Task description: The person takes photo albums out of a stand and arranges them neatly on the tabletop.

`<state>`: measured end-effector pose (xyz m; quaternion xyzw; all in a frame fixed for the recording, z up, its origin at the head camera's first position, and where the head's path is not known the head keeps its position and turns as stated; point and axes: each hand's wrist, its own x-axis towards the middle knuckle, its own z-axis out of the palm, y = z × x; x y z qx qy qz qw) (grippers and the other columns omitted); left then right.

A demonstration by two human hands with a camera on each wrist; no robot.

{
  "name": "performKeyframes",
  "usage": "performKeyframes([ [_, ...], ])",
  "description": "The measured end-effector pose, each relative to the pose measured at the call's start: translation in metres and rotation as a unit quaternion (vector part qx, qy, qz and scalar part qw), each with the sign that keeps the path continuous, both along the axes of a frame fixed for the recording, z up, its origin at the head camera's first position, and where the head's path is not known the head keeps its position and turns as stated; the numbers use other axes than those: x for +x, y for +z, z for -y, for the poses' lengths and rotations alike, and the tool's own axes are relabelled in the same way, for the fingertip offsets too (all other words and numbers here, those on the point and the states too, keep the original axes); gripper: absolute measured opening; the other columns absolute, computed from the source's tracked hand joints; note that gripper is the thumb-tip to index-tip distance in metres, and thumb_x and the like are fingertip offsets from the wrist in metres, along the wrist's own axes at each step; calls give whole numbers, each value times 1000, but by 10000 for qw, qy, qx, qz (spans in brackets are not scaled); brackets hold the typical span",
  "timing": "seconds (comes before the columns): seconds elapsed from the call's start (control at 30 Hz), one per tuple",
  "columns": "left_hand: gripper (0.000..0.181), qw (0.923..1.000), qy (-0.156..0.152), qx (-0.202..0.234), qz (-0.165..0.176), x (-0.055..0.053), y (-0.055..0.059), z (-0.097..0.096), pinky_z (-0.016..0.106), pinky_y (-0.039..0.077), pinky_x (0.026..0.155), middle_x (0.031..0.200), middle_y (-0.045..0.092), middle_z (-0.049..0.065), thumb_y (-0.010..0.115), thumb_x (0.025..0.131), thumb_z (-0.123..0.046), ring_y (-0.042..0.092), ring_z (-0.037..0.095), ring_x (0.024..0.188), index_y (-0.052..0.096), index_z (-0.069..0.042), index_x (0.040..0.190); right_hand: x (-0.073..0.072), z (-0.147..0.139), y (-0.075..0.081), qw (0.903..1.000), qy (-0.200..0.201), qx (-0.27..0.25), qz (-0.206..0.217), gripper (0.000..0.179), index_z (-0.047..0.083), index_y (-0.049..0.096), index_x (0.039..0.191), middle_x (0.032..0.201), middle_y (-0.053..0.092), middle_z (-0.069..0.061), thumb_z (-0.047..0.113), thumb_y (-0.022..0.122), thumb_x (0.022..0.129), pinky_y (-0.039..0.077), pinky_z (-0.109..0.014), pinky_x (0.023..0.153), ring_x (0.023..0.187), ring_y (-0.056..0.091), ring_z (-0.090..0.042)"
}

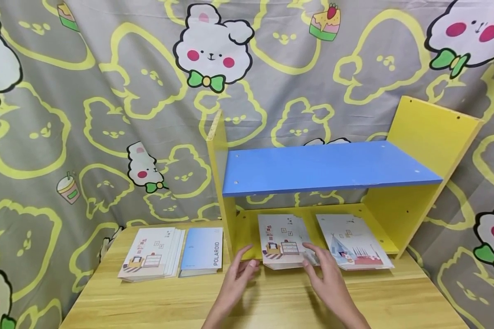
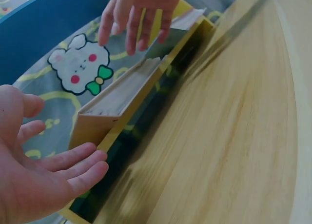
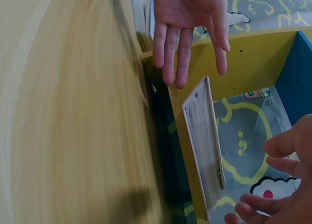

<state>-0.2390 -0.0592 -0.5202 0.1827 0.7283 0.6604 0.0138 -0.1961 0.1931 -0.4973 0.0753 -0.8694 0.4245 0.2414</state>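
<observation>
The left hand and right hand, both loose and holding nothing, hover either side of a book resting low in the shelf; another book sits just beside it.

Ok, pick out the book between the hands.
The dresser-picture book at the shelf, between left hand and right hand; the tent-picture one sits farther right, other books left.

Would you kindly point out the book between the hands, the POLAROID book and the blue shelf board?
In-between book (image 1: 284, 236): head view, middle of its cover.
POLAROID book (image 1: 201, 249): head view, middle of its cover.
Blue shelf board (image 1: 329, 167): head view, middle of its top.
</observation>
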Motion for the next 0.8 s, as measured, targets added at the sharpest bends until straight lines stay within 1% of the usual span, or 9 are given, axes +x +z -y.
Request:
performKeyframes([
  [0.2, 55, 9997, 86, -72, 221, -2, -2, -8, 53, 57, 94, 132, 63, 27, 55, 107, -25, 63, 44, 117, 37, -14, 157, -2, -3, -6, 9997, -69, 75, 240, 45, 11, 54, 146, 144, 47, -29, 14, 64, 102, 40, -81, 93, 129, 47, -50],
  [0.3, 54, 9993, 142, -127, 324, -2, -2, -12, 53, 57, 91, 129, 65, 26, 56, 107, -27, 63, 43, 115, 38, -16, 157, -2, -3, -7, 9990, -115, 59, 426, 46, 12, 52, 147, 144, 45, -31, 16, 62, 103, 41, -81, 92, 129, 47, -52],
  [0.37, 54, 9987, 196, -120, 453, -2, -1, -15, 53, 58, 90, 127, 66, 24, 57, 106, -29, 63, 41, 114, 40, -19, 156, -3, -3, -7, 9983, -139, 43, 565, 46, 12, 51, 148, 144, 45, -33, 17, 61, 103, 42, -81, 91, 127, 48, -54],
  [0.43, 54, 9981, 235, -70, 572, -2, -1, -17, 53, 58, 89, 124, 68, 21, 57, 106, -31, 63, 40, 113, 41, -21, 156, -3, -3, -7, 9973, -173, 35, 710, 47, 12, 50, 149, 142, 45, -34, 18, 61, 104, 44, -80, 89, 124, 51, -54],
  [0.57, 53, 9966, 233, 151, 774, -4, -3, -21, 52, 60, 87, 118, 69, 16, 56, 106, -32, 63, 39, 111, 41, -22, 156, -5, -4, -7, 9952, -245, 49, 949, 48, 14, 49, 150, 134, 50, -34, 21, 62, 104, 52, -72, 84, 114, 57, -48],
  [0.67, 52, 9959, 202, 287, 835, -6, -6, -25, 52, 60, 86, 119, 70, 18, 55, 107, -31, 65, 40, 109, 41, -21, 156, -5, -4, -7, 9937, -266, 84, 1086, 49, 16, 48, 151, 132, 51, -34, 23, 62, 104, 53, -70, 83, 112, 58, -47],
  [0.8, 51, 9959, 224, 295, 825, -7, -8, -30, 53, 61, 83, 123, 69, 21, 53, 108, -31, 68, 41, 107, 41, -21, 156, -3, -3, -8, 9932, -247, 133, 1134, 49, 17, 47, 151, 136, 48, -36, 25, 61, 105, 50, -74, 85, 118, 55, -53],
])
